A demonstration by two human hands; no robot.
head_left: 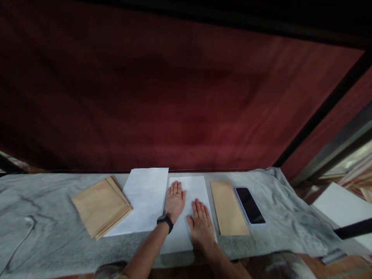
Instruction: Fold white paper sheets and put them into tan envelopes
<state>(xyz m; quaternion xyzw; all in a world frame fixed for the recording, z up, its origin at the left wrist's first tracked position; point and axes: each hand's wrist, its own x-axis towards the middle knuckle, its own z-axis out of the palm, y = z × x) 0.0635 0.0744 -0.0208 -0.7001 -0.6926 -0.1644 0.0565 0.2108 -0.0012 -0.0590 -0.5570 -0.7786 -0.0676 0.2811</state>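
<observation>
A white sheet of paper [177,240] lies upright before me on the cloth-covered table. My left hand [175,198], with a dark watch on its wrist, rests flat on the sheet's upper left part, fingers stretched out. Lower and to the right, my right hand [202,224] also lies flat on the same sheet, thumb spread. Neither hand holds anything. Just left is a stack of white paper [145,205], its left side partly covered by a pile of brown envelopes [101,203]. A single brown envelope [229,209] lies right of the sheet.
A phone [250,206] with a pale purple edge lies right of the single envelope. The grey cloth [52,240] covers the table, with a white cable [21,242] at its left. A dark red curtain [174,97] hangs behind, and a dark frame bar [325,104] slants at the right.
</observation>
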